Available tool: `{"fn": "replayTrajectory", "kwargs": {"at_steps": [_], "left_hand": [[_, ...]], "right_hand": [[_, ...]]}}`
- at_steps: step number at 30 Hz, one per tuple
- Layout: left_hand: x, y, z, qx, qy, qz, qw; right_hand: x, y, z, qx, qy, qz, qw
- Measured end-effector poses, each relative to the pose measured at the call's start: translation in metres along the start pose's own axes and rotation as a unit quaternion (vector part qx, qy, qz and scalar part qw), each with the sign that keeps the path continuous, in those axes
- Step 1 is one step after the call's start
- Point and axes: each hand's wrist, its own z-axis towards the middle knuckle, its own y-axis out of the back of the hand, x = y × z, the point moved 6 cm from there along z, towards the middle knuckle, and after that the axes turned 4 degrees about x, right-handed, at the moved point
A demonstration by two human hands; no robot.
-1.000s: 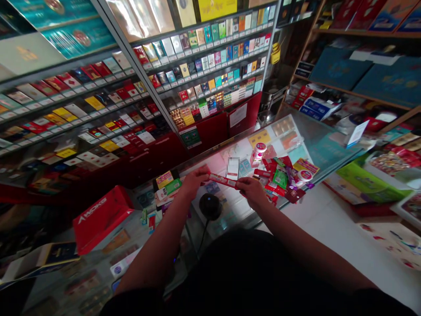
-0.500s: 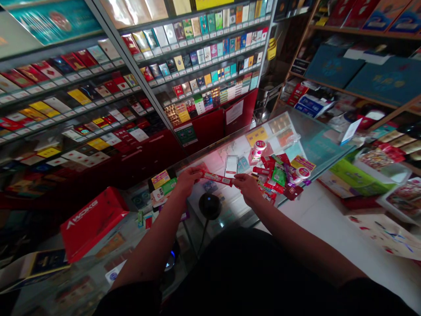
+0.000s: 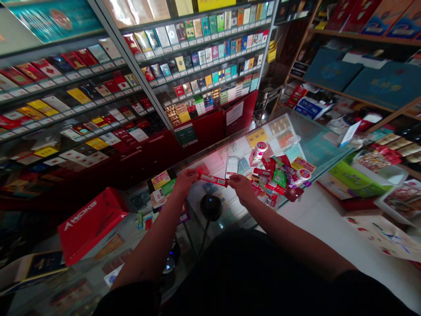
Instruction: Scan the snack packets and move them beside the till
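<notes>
Stretched between my two hands is a slim red candy stick pack point(image 3: 213, 179), held nearly level above the glass counter point(image 3: 197, 199). The fingers of my left hand point(image 3: 186, 181) pinch its left end, and my right hand point(image 3: 239, 186) pinches the right end. Just below it stands a round black scanner point(image 3: 211, 206) on a cable. Behind my right fingers lies a phone point(image 3: 232, 166) with a bright screen. To the right of that hand is a heap of candy packs point(image 3: 279, 175) in red, green and purple wrappers, with a pink-and-white tub point(image 3: 261, 149) behind it.
On the left of the counter are a red box point(image 3: 94, 224) and a small pile of packets point(image 3: 163, 188). Shelves of cigarette packs point(image 3: 197, 57) rise in front. At right are a white tub of sweets point(image 3: 383, 164) and shelves with large blue boxes point(image 3: 333, 68).
The candy stick pack has shifted slightly to the left, with both hands still pinching its ends. Other things on the counter look the same.
</notes>
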Motion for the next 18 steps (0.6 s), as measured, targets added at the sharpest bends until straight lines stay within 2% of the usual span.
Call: {"fn": "replayTrajectory", "kwargs": {"at_steps": [5,11,18], "left_hand": [[0.002,0.006,0.003,-0.02,-0.025,0.03,0.999],[0.004,0.017,0.002,-0.036,-0.031,0.069,0.997],[0.021,0.029,0.005,0.001,-0.012,0.044,0.999]], "right_hand": [[-0.004,-0.007,0.005,-0.008,0.007,-0.017,1.0],[-0.01,-0.016,0.006,0.015,0.018,-0.032,0.999],[-0.02,-0.017,0.008,0.006,0.045,-0.115,0.992]]}}
